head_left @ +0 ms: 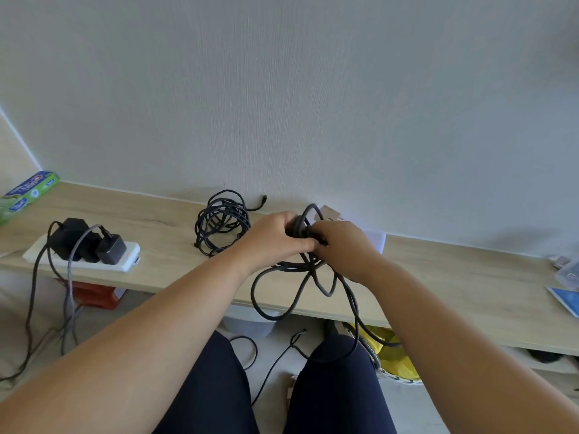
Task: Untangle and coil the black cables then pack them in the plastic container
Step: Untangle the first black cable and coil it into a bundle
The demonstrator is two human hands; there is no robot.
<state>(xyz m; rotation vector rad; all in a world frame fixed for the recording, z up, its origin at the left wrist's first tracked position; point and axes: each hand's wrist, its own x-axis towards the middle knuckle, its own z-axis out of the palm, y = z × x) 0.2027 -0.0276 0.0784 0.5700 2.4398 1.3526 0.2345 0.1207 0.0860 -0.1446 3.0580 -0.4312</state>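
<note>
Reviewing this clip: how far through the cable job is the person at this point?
Done: one coiled cable lies on the shelf. In hand: the left hand and right hand grip a second cable, its loops hanging loose. Left: finish that coil, then pack both; nothing looks packed yet.

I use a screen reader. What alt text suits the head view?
The left hand and right hand grip a tangled black cable above a wooden shelf, loops hanging past its edge. A coiled cable lies behind by the wall; a power strip with chargers sits at left.
</note>
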